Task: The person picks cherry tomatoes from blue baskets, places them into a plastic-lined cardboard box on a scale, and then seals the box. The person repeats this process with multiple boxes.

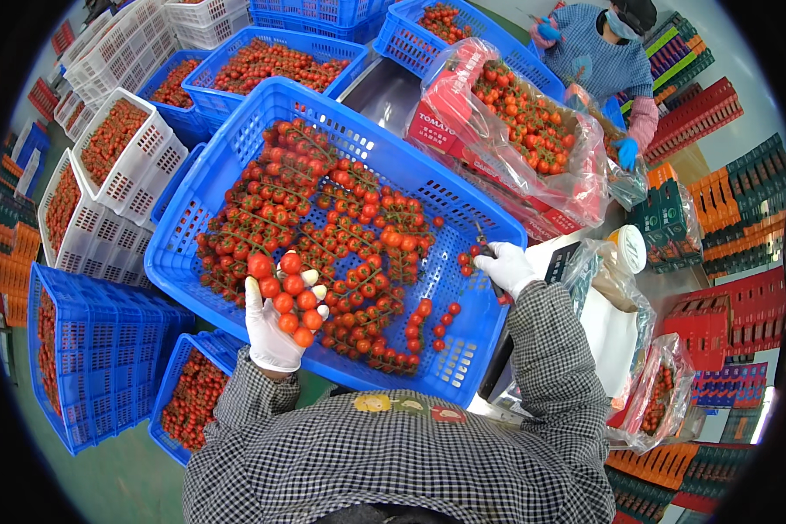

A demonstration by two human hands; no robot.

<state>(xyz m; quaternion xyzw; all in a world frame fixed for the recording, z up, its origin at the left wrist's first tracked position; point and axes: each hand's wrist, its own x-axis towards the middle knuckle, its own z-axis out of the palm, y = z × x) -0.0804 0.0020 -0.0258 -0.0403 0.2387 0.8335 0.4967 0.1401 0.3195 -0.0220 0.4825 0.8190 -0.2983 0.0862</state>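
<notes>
A large blue plastic crate (393, 157) stands before me, with many vine cherry tomatoes (360, 242) heaped in its left and middle parts. My left hand (272, 340), in a white glove, holds up a truss of cherry tomatoes (293, 295) over the crate's near left side. Some of its fingertips show behind the fruit. My right hand (507, 267), also gloved in white, grips a pair of snips (481, 237) at the crate's right wall. Their blades point away from me, beside a few loose tomatoes (465, 264). More loose tomatoes (442, 327) lie on the crate floor.
A plastic-lined red carton (439, 124) of tomatoes stands beyond the crate. At right are a white tub (627, 249) and a plastic-wrapped box (609, 327). Blue crates (111, 354) and white crates (134, 160) are stacked at left. A blue-gloved co-worker (593, 59) stands at far right.
</notes>
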